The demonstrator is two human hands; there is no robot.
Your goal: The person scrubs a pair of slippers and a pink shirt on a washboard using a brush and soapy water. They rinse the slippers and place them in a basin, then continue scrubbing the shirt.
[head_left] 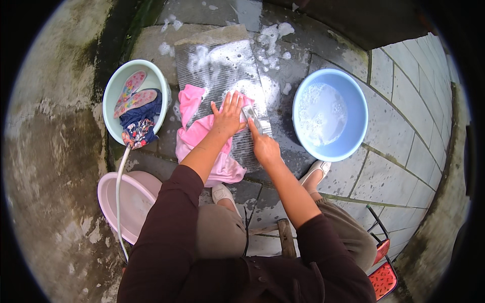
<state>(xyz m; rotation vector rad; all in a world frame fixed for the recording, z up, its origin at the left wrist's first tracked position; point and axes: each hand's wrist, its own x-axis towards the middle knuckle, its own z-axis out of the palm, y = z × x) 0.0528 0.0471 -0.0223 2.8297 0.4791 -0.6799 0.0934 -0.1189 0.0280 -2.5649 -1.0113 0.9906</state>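
A pink cloth or garment point(199, 132) lies bunched over the lower part of a ribbed grey washing mat point(248, 156), which is wet and streaked with white foam. My left hand point(227, 117) rests flat on the cloth with its fingers stretched out. Beside it, my right hand point(265, 147) is closed around a scrubbing brush point(251, 118) with a pale, greyish back. The index finger lies along the brush, which sits at the cloth's right edge. Its bristles are hidden underneath.
On the left, a pale green basin point(165, 86) holds floral insoles point(132, 83) and navy cloth point(144, 113). A white hose point(119, 184) runs past a pink basin point(113, 204). At right stands a blue basin point(365, 118) of sudsy water. A red-seated stool point(383, 279) is lower right.
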